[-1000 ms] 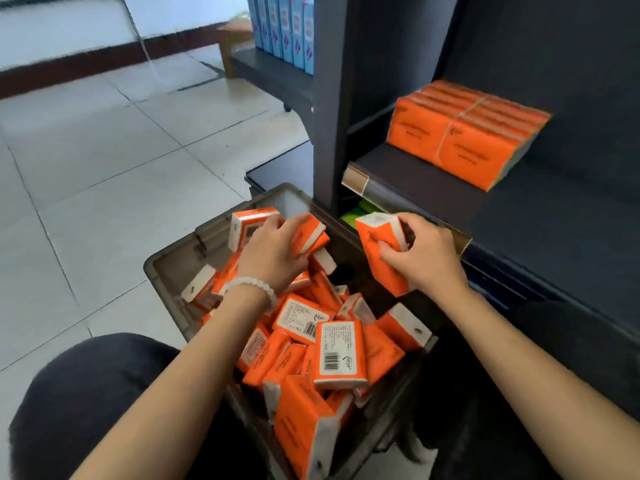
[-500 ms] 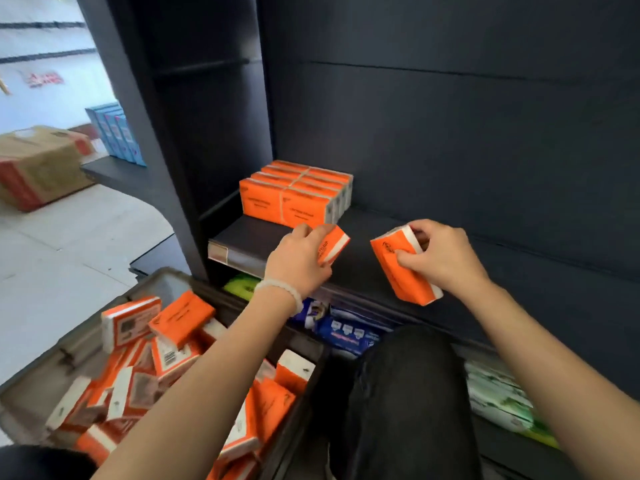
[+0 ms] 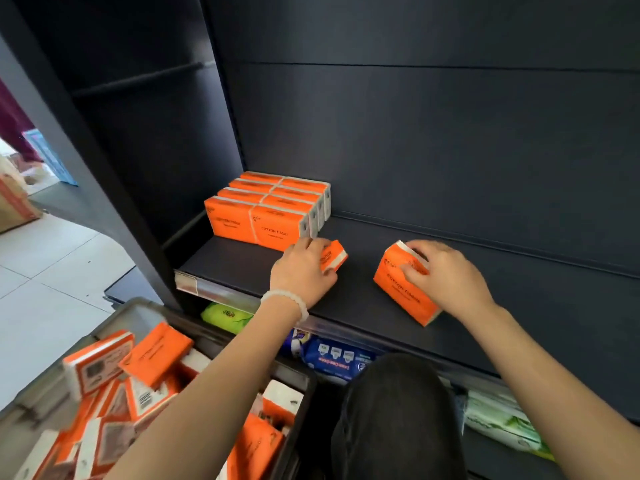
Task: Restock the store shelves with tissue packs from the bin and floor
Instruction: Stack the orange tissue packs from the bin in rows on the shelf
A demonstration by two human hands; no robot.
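Note:
My left hand [image 3: 301, 271] grips an orange tissue pack [image 3: 334, 255] just in front of the neat block of orange packs [image 3: 270, 213] at the left back of the dark shelf [image 3: 363, 296]. My right hand [image 3: 446, 275] holds a second orange pack [image 3: 398, 289] by its top, to the right, with the pack's lower end down at the shelf board. A grey bin [image 3: 138, 313] at lower left holds several loose orange packs [image 3: 152, 355].
Below the shelf lie a green pack [image 3: 225, 315], blue wipes [image 3: 339, 358] and pale green packs [image 3: 502, 420]. My dark knee [image 3: 394, 417] is in front of the lower shelf. A cardboard box [image 3: 14, 202] stands on the tiled floor at far left.
Both hands lifted from the bin with one pack each and moved up and forward onto the shelf. The view swung from the bin up to the shelf.

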